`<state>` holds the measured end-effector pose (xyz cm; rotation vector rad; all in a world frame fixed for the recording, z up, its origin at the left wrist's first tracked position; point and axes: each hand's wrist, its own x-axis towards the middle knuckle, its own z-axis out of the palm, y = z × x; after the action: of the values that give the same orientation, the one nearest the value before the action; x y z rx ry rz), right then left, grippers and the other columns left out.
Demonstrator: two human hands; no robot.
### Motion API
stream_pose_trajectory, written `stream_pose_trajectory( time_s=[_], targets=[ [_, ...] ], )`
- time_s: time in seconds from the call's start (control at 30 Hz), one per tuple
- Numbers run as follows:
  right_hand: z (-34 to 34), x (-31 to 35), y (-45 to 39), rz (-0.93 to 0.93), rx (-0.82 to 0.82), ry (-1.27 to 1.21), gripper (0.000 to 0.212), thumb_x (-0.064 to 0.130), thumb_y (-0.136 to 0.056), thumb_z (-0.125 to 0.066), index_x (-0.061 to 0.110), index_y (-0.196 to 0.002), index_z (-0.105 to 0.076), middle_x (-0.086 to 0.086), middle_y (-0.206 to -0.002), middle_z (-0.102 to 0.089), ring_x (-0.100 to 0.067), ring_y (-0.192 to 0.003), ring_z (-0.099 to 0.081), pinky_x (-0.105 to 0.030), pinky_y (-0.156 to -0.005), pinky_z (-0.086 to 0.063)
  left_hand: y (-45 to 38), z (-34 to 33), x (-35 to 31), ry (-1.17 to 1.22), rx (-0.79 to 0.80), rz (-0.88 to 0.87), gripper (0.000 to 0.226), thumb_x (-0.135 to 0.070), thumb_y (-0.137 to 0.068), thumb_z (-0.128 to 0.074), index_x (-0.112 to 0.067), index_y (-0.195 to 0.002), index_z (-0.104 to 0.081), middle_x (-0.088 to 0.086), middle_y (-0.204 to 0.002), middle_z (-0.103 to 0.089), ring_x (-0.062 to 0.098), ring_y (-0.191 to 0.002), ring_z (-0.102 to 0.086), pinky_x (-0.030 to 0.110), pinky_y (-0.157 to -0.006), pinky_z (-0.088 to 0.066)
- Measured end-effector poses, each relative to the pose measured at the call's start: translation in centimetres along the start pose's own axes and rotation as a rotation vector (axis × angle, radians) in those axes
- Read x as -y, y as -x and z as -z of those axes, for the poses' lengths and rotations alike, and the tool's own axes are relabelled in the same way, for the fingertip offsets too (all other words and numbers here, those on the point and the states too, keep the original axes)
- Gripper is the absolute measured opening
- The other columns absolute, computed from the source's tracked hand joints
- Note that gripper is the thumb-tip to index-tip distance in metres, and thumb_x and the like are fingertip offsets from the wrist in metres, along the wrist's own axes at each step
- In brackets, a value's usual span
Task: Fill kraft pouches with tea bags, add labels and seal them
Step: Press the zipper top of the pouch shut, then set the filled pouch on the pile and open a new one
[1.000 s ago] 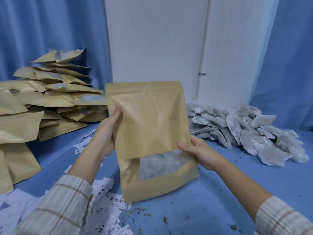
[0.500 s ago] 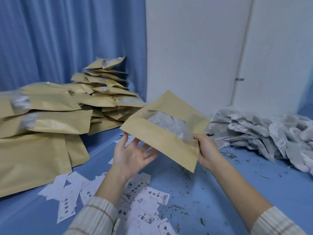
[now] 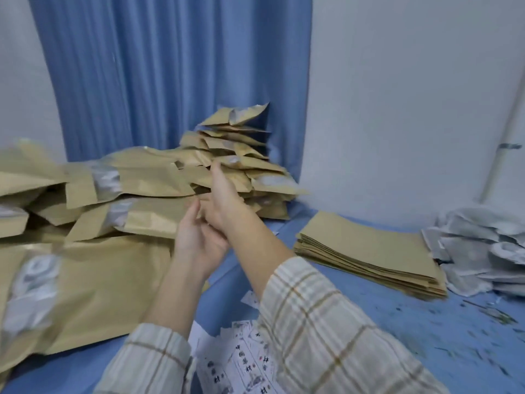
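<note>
Both my hands reach out to the left, over a heap of filled kraft pouches (image 3: 147, 177) with clear windows. My right hand (image 3: 224, 194) stretches flat, fingers extended, against the pouches in the heap. My left hand (image 3: 196, 237) hovers just below it, palm turned up, fingers spread and empty. I see no pouch gripped in either hand. A flat stack of empty kraft pouches (image 3: 369, 248) lies to the right. A pile of white tea bags (image 3: 480, 245) sits at the far right edge. Printed paper labels (image 3: 241, 362) lie scattered under my forearms.
The blue table (image 3: 426, 336) is sprinkled with tea crumbs. A blue curtain (image 3: 170, 81) hangs behind the heap, and a white wall (image 3: 397, 109) stands to its right. More filled pouches (image 3: 85, 280) crowd the near left.
My view has swung left. The filled pouch I held in my right hand has gone onto the heap, and both hands have moved left and forward, now empty.
</note>
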<state>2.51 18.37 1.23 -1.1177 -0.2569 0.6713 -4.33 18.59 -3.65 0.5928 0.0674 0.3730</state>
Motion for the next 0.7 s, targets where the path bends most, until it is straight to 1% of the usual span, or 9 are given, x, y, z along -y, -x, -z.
stream_pose_trajectory(
  time_s=[0.1,0.2,0.27,0.3,0.37,0.43,0.5,0.57,0.7],
  targets=[
    [4.0,-0.1,-0.7,0.034,-0.074,0.021,0.066,0.061,-0.085,-0.046,0.008,-0.123,-0.05,-0.018,-0.129,-0.052,-0.025,-0.131,-0.04,-0.04,-0.108,-0.037,-1.8,-1.1,3.1,-0.024,-0.022,0.085,0.047,-0.037,-0.1,-0.031,-0.009,-0.136,-0.044,0.014,-0.134,-0.052,0.025,-0.112,-0.056,0.035,-0.086,-0.048],
    [8.7,0.4,-0.1,0.067,-0.087,-0.026,0.036,0.041,-0.091,-0.052,0.006,-0.1,-0.052,-0.014,-0.107,-0.061,-0.026,-0.094,-0.064,-0.032,-0.083,-0.055,-3.2,-1.7,7.1,-0.035,-0.006,0.176,0.04,-0.029,-0.101,-0.033,-0.008,-0.131,-0.048,0.013,-0.125,-0.058,0.023,-0.107,-0.058,0.032,-0.078,-0.05],
    [12.1,0.4,0.2,0.088,-0.155,0.106,0.025,0.034,-0.092,-0.053,0.009,-0.087,-0.053,-0.009,-0.089,-0.061,-0.021,-0.069,-0.06,-0.026,-0.064,-0.054,-4.0,-1.9,10.1,-0.109,-0.004,0.222,0.03,-0.024,-0.1,-0.036,-0.009,-0.118,-0.054,0.012,-0.11,-0.06,0.021,-0.092,-0.06,0.031,-0.075,-0.05],
    [14.0,0.2,0.3,0.117,-0.214,0.243,0.019,0.03,-0.091,-0.052,0.012,-0.089,-0.055,-0.008,-0.088,-0.062,-0.02,-0.067,-0.058,-0.026,-0.062,-0.053,-4.4,-2.0,11.5,-0.161,-0.006,0.251,0.025,-0.022,-0.1,-0.037,-0.009,-0.108,-0.057,0.011,-0.102,-0.06,0.019,-0.083,-0.061,0.03,-0.071,-0.05],
    [18.4,-0.3,0.5,0.225,-0.34,0.617,0.02,0.028,-0.089,-0.05,0.018,-0.105,-0.059,-0.006,-0.1,-0.066,-0.02,-0.079,-0.061,-0.03,-0.074,-0.051,-5.2,-2.2,14.2,-0.268,-0.018,0.315,0.023,-0.018,-0.098,-0.04,-0.009,-0.088,-0.058,0.01,-0.082,-0.058,0.019,-0.065,-0.06,0.032,-0.063,-0.055],
    [23.2,-0.7,0.6,0.304,-0.447,0.914,0.034,0.025,-0.09,-0.048,0.016,-0.123,-0.054,-0.007,-0.116,-0.064,-0.021,-0.102,-0.06,-0.027,-0.089,-0.043,-6.1,-2.1,16.5,-0.309,-0.059,0.375,0.021,-0.017,-0.097,-0.042,-0.007,-0.086,-0.057,0.011,-0.076,-0.057,0.023,-0.056,-0.061,0.04,-0.065,-0.056],
    [27.8,-1.1,0.6,0.328,-0.544,1.24,0.044,0.022,-0.091,-0.048,0.009,-0.132,-0.045,-0.01,-0.13,-0.055,-0.023,-0.121,-0.05,-0.026,-0.099,-0.035,-7.1,-1.7,18.6,-0.284,-0.118,0.413,0.017,-0.018,-0.097,-0.044,-0.003,-0.105,-0.049,0.019,-0.098,-0.057,0.035,-0.079,-0.065,0.046,-0.077,-0.051],
    [31.6,-1.6,0.5,0.267,-0.564,1.547,0.05,0.024,-0.09,-0.048,0.005,-0.135,-0.039,-0.012,-0.138,-0.044,-0.027,-0.128,-0.04,-0.032,-0.104,-0.032,-8.2,-1.3,20.3,-0.264,-0.187,0.428,0.034,-0.016,-0.096,-0.046,-0.001,-0.126,-0.039,0.025,-0.123,-0.048,0.043,-0.11,-0.054,0.046,-0.087,-0.047],
    [35.4,-2.9,0.6,0.051,-0.522,1.882,0.071,0.038,-0.091,-0.046,0.012,-0.147,-0.01,-0.012,-0.155,-0.009,-0.028,-0.142,-0.012,-0.041,-0.115,-0.015,-9.3,-1.5,23.3,-0.203,-0.218,0.452,0.045,-0.014,-0.096,-0.046,0.004,-0.134,-0.032,0.028,-0.132,-0.042,0.043,-0.12,-0.047,0.044,-0.093,-0.044]
  ],
)
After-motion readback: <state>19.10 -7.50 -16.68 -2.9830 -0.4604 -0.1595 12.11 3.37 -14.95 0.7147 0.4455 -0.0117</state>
